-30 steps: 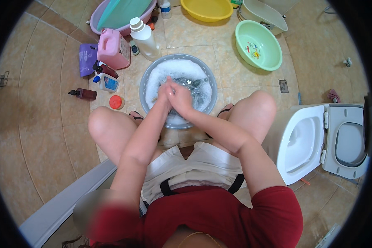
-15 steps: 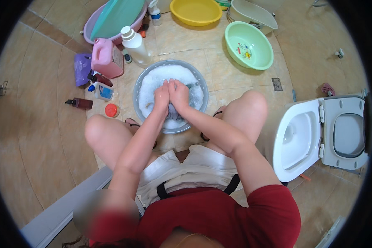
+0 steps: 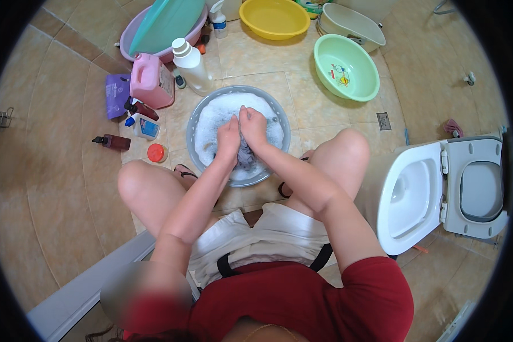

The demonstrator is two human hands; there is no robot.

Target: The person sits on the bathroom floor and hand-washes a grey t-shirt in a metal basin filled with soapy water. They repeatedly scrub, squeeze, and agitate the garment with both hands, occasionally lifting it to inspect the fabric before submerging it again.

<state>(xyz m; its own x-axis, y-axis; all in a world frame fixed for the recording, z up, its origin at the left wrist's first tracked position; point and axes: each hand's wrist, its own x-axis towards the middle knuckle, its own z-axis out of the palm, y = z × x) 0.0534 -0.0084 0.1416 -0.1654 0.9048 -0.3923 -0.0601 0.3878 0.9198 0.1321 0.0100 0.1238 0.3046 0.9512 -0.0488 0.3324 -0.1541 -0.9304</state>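
Note:
A grey basin (image 3: 286, 122) full of white suds (image 3: 219, 108) stands on the floor between my feet. Inside it lies a wet grey cloth (image 3: 245, 158), partly under the foam. My left hand (image 3: 228, 138) and my right hand (image 3: 253, 125) are side by side over the basin, both closed on the cloth. The right one reaches slightly farther forward. Part of the cloth bunches below and between my wrists; what my fingers cover is hidden.
Left of the basin are a red-lidded jar (image 3: 157, 153), a pink jug (image 3: 153, 80), a large white bottle (image 3: 191, 67) and several smaller bottles. A green basin (image 3: 356, 85) and a yellow basin (image 3: 275, 20) lie beyond. A toilet (image 3: 413, 196) stands at the right.
My hands have shifted relative to each other: the left has drawn back toward me, while the right is farther forward. The whole view has moved slightly.

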